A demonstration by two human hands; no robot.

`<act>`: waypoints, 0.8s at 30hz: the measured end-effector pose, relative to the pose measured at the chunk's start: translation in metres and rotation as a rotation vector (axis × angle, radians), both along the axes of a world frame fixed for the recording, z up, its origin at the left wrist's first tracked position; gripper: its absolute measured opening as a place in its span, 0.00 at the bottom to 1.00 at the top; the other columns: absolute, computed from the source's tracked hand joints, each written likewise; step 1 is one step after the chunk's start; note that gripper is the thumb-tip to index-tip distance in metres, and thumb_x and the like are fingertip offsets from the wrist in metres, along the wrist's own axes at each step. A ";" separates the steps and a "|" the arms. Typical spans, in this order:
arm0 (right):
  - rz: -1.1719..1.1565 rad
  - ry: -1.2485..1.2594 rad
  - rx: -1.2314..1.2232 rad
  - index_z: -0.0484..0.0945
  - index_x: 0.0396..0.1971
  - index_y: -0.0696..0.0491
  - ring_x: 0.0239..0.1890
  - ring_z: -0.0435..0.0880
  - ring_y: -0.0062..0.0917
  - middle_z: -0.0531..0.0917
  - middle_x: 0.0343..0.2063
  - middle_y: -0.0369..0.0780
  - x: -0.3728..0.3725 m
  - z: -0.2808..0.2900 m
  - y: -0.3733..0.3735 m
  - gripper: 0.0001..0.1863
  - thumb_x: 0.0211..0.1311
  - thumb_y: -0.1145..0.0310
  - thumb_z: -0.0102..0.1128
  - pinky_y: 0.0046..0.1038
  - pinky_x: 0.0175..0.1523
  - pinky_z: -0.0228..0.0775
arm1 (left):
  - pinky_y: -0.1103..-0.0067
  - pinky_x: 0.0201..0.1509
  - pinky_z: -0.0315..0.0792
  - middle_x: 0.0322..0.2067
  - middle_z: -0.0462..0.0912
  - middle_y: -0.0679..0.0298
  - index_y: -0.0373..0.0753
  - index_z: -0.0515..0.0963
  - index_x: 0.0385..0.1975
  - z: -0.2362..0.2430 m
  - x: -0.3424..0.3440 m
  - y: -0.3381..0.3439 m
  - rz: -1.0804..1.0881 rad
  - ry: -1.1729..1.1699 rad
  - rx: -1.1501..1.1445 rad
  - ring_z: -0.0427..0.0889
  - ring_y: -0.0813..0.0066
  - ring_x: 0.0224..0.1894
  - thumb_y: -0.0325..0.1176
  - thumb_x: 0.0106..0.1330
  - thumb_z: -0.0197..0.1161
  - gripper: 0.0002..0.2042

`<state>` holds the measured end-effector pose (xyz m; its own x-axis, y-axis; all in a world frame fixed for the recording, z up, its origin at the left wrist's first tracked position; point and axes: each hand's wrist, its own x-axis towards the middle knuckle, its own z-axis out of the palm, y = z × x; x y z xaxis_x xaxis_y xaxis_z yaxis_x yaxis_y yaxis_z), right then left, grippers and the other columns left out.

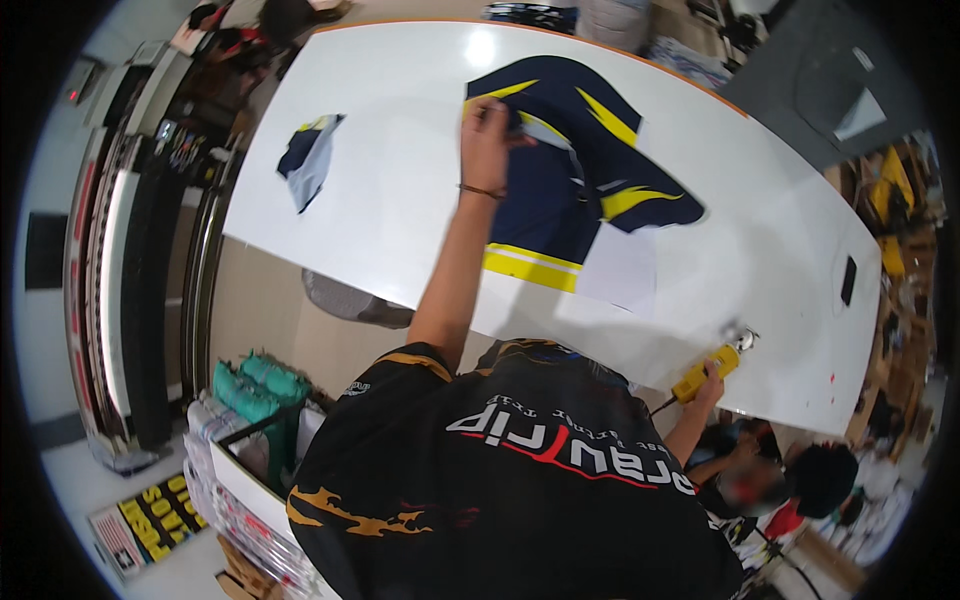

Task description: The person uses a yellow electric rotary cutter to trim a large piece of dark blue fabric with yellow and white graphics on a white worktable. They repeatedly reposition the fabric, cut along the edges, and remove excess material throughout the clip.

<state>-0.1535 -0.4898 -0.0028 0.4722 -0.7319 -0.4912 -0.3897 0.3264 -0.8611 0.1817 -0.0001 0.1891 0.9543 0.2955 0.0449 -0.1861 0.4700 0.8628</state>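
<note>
My left hand [485,135] reaches over the white table with its fingers curled at the edge of a navy and yellow fabric piece [545,200]. A second navy piece with yellow flashes [610,130] curves around it on the far and right sides, partly overlapping. White paper [620,265] shows under their lower right edge. At the table's near right edge, my right hand [711,383] grips a yellow electric cloth cutter [705,373], its round metal head over the tabletop. The fingertips of my left hand are partly blurred.
On the table's left lies a small navy and grey fabric scrap [310,160]. A black flat object [849,281] rests near the right edge. A long roller machine [130,260] stands left; a stool [350,298] is below the table. Another person [750,470] is at lower right.
</note>
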 end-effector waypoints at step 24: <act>0.359 0.185 -0.248 0.86 0.52 0.54 0.34 0.86 0.22 0.87 0.36 0.36 0.122 0.030 -0.009 0.30 0.63 0.43 0.72 0.26 0.32 0.73 | 0.58 0.79 0.62 0.74 0.68 0.53 0.51 0.76 0.70 -0.136 -0.022 0.012 -0.529 -0.054 1.719 0.63 0.48 0.77 0.52 0.59 0.80 0.38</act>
<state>-0.0318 -0.4990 0.0268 0.6379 -0.6443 -0.4219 -0.5948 -0.0641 -0.8013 0.1600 0.0115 0.0527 0.9096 -0.4146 -0.0280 -0.3706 -0.8399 0.3966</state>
